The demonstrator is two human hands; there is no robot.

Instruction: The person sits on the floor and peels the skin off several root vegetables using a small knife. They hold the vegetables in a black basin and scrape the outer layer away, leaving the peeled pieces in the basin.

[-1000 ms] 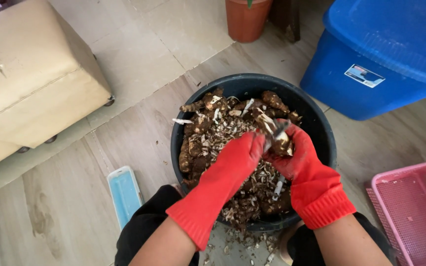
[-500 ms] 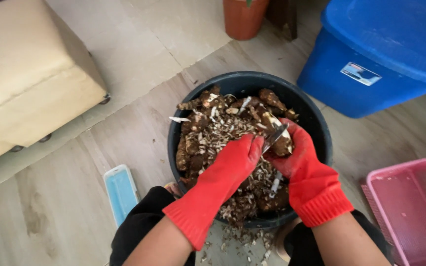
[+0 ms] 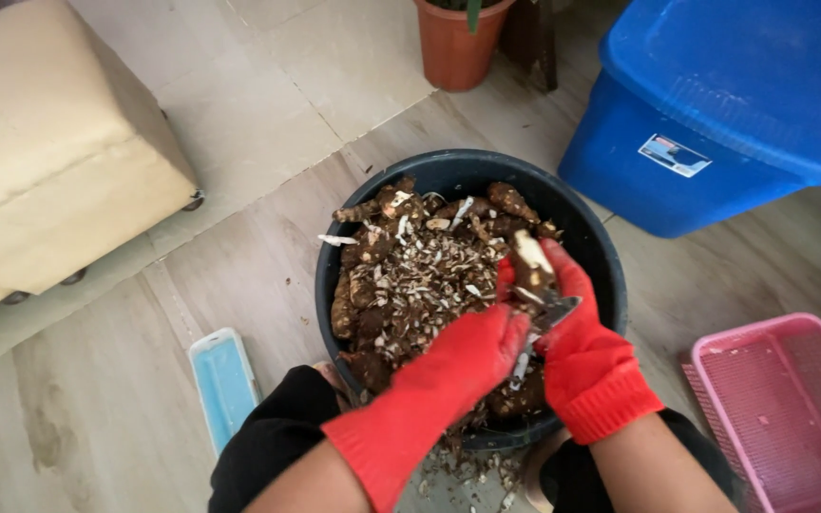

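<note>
Brown root [image 3: 530, 261], partly peeled pale, long axis pointing away, upright-tilted over black tub [image 3: 448, 173]. Right hand [image 3: 586, 337] grips root; left hand [image 3: 472, 356] grasps blade [image 3: 558, 309].

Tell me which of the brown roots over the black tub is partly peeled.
The root gripped in the right hand, at the tub's right side. Its upper face shows pale bare flesh, while the roots lying among the peelings are dark-skinned all over.
</note>
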